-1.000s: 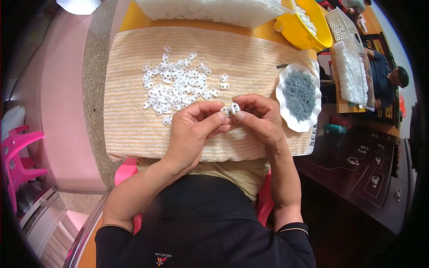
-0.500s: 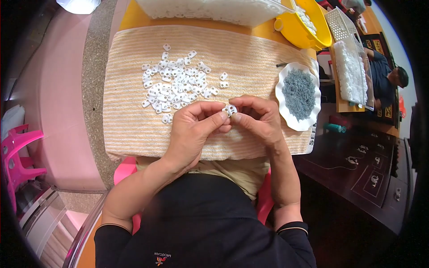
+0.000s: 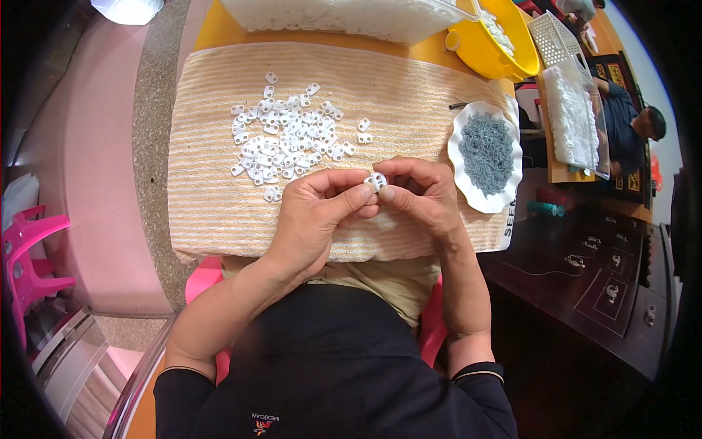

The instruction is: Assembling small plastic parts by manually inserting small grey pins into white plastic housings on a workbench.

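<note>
Between my fingertips is a small white plastic piece with holes (image 3: 376, 181). My left hand (image 3: 319, 201) pinches it from the left, thumb against forefinger. From the other side, my right hand (image 3: 420, 192) pinches the same piece. Whether a second small part sits between the fingers cannot be made out. Beyond my left hand, a loose pile of similar white two-holed pieces (image 3: 289, 135) lies on a striped towel (image 3: 227, 219). To the right of my right hand, a white scalloped dish (image 3: 457, 164) holds a heap of small grey metal-looking parts (image 3: 488, 154), like little springs.
A clear plastic bin (image 3: 344, 25) of white pieces stands at the table's far edge, beside a yellow basin (image 3: 504, 62). Farther right, a box of white pieces (image 3: 574, 124) stands near another person (image 3: 629, 124). A pink stool (image 3: 33, 256) is at far left.
My hands keep their pinch on the white piece, almost unmoved. The whole view has shifted very slightly; the pile and the dish look the same.
</note>
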A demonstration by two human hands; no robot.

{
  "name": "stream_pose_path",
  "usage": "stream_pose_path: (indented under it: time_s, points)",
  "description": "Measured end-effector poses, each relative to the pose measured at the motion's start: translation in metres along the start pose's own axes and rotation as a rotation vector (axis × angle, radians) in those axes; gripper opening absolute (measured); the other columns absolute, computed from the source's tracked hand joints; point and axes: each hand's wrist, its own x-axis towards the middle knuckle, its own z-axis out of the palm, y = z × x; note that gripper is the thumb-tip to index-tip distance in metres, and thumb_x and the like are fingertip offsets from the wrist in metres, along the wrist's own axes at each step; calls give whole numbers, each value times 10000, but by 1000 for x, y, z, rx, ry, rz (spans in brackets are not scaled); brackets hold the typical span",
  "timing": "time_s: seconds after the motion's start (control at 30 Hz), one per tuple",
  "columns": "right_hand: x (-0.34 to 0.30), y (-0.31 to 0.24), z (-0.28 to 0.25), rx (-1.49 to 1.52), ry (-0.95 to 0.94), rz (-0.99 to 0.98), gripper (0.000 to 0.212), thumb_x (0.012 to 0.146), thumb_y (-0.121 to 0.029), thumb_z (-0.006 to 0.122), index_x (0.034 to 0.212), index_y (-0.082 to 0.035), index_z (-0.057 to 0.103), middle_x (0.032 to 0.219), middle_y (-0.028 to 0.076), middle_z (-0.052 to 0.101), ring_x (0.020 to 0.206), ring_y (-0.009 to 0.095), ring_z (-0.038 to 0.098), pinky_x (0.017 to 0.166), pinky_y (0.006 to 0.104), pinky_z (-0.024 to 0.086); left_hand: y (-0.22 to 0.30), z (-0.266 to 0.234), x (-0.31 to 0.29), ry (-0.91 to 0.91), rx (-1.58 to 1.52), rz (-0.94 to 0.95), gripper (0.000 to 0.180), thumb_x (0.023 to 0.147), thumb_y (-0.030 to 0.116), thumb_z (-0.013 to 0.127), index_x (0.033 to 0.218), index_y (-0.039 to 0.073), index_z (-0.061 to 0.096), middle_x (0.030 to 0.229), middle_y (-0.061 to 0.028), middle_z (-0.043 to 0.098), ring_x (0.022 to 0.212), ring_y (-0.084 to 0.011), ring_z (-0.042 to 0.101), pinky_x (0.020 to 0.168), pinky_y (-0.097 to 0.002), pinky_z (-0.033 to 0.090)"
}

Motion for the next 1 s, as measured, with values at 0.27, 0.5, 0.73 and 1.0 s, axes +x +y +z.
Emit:
stream_pose_path:
  time_s: [0.27, 0.5, 0.73, 1.0]
  points:
    - [-3, 0, 2, 136, -17, -36, 295, 836, 2, 685, 1120, 45, 622, 999, 95, 674, 907, 142, 641, 823, 264, 516, 4, 1, -2, -36, -43, -55, 164, 871, 24, 652, 1031, -10, 633, 916, -108, 679, 773, -145, 671, 709, -250, 587]
    - [-5, 0, 1, 174, -51, -138, 289, 837, -9, 688, 1111, 53, 620, 999, 97, 665, 901, 148, 643, 806, 268, 527, 5, 0, -1, -112, -63, -82, 148, 873, 41, 656, 1019, 24, 637, 923, -84, 676, 786, -136, 666, 710, -249, 588]
    - [-6, -1, 2, 201, -74, -169, 281, 842, -18, 684, 1103, 63, 614, 973, 97, 634, 865, 149, 633, 777, 262, 536, 5, 0, 0, -218, -114, -94, 208, 873, 63, 669, 1064, 17, 602, 964, -75, 663, 837, -136, 650, 763, -256, 571]
    - [-6, -1, 4, 127, -96, -255, 299, 833, -32, 700, 1106, 57, 619, 905, 69, 567, 818, 138, 609, 748, 251, 541, 8, 0, -1, -261, -108, -89, 122, 874, 70, 673, 948, 32, 584, 942, -73, 656, 838, -136, 648, 756, -260, 567]
